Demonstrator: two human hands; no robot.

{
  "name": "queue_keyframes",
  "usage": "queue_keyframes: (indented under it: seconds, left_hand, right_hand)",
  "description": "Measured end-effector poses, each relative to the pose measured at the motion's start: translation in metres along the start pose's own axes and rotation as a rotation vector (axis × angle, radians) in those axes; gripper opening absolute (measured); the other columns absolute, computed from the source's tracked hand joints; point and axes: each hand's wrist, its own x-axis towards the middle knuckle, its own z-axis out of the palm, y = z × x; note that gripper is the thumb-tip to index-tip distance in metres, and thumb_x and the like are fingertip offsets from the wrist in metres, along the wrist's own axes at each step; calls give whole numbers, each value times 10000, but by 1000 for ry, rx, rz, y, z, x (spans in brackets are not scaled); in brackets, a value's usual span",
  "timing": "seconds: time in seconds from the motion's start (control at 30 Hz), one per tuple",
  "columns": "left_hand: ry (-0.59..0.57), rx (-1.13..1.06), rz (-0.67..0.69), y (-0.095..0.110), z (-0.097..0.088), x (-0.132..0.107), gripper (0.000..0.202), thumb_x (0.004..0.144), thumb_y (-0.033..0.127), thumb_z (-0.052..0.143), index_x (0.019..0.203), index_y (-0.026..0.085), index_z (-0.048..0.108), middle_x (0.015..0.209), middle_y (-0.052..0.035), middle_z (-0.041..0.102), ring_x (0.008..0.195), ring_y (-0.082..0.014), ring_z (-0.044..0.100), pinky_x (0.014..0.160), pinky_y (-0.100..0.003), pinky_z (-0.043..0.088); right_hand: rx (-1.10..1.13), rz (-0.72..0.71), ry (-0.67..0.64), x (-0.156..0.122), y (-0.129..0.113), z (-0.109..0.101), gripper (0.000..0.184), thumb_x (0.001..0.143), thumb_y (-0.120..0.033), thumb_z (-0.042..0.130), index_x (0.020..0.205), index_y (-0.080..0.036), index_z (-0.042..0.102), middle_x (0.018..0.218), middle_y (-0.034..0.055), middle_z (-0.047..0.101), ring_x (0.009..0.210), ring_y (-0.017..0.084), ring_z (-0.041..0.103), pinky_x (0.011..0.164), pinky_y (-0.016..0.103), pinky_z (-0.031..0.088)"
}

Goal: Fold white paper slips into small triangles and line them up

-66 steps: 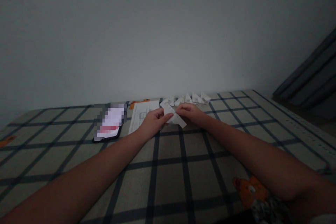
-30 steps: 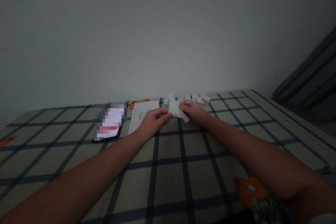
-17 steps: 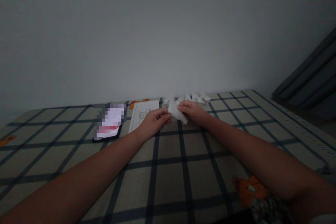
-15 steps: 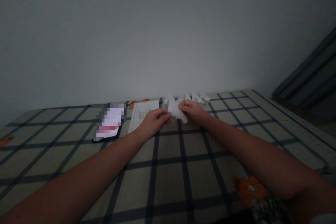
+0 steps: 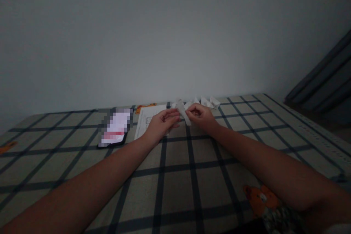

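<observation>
A small folded piece of white paper (image 5: 183, 112) is pinched between the thumb and fingers of my right hand (image 5: 202, 116). It looks narrow and stands tilted in the gap between my hands. My left hand (image 5: 163, 122) is just left of the paper with its fingers stretched out; its fingertips come close to the paper's edge, and I cannot tell whether they touch it. Behind my hands, several folded white paper pieces (image 5: 206, 102) stand in a row near the wall, partly hidden by my right hand.
To the left lies a phone (image 5: 124, 139) with a lit, blurred-out screen. A printed sheet (image 5: 141, 124) lies between the phone and my left hand. The checked cloth (image 5: 178, 182) covers the surface up to the grey wall (image 5: 175, 36). Dark fabric folds (image 5: 326, 69) hang at right.
The paper has turned from showing a broad, flared face to a narrow one. My left fingers have let go of their pinch and straightened, while my right hand keeps hold.
</observation>
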Motion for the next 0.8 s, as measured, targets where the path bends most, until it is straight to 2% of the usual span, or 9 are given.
queue_keyframes:
  seconds: [0.17,0.23,0.37,0.47,0.6,0.8]
  left_hand:
    - [-60,45,2,-1,0,-4,541,708,317,669,1210,183,516,1214,-123,577,992,-207,613,813,-356,513]
    - [-79,113,8,-1,-1,-5,542,702,335,671,1205,188,532,1170,-107,609,973,-207,619,808,-355,510]
    - [-104,230,14,-2,-4,-5,562,700,344,673,1222,197,526,942,-61,698,859,-187,646,796,-342,495]
    - [-94,287,44,-3,-5,-3,560,686,333,687,1208,196,536,969,-61,693,878,-189,640,801,-327,482]
    - [-154,333,119,1,-3,-4,509,711,353,660,1182,195,549,1091,-64,651,917,-189,622,791,-291,470]
    - [-184,446,155,7,-3,-7,467,757,346,600,1187,172,541,915,-38,679,758,-156,613,688,-252,456]
  right_hand:
    - [-49,-71,-113,-1,-2,0,203,792,-363,548,769,-172,614,749,35,621,686,130,538,641,254,407]
    - [-32,-69,-139,0,-1,1,211,789,-372,560,773,-173,628,751,33,630,684,127,543,640,251,406]
    - [40,-16,-173,0,1,2,235,784,-390,573,761,-164,636,740,34,632,658,120,541,620,247,410]
    - [41,-16,-190,0,1,3,226,787,-374,574,751,-160,633,726,32,628,646,113,540,599,236,409]
    - [-16,-123,-217,0,0,3,162,785,-305,583,746,-153,625,709,24,622,654,104,545,611,223,415]
    - [-102,-252,-192,-2,1,2,127,789,-267,571,753,-152,610,707,22,617,656,99,544,621,217,417]
